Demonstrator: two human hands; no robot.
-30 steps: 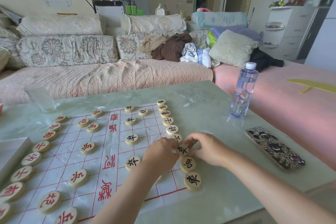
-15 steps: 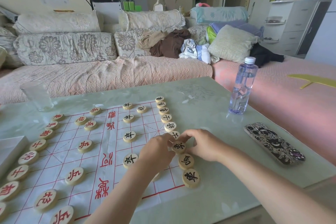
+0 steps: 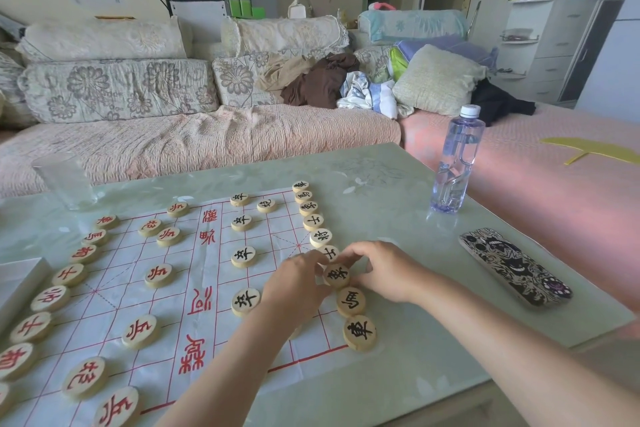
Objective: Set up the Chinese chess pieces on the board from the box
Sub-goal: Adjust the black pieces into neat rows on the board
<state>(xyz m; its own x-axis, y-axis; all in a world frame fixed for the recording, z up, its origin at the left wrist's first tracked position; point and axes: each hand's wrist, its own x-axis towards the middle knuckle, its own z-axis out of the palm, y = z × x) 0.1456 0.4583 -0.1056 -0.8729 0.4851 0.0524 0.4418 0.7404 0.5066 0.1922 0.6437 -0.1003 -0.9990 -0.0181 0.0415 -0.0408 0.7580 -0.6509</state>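
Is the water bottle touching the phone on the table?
Apart. The head view shows the water bottle standing well behind the phone, with bare table between them.

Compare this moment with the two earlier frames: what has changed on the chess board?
Little. Both hands remain on the black elephant piece in the right-edge column, the left hand and right hand pinching its sides; it has barely shifted. The camera tipped slightly. The other pieces, water bottle and phone stayed put.

two bare forearms, left hand (image 3: pixel 298 282), right hand (image 3: pixel 384 270); no sleeves, rings.
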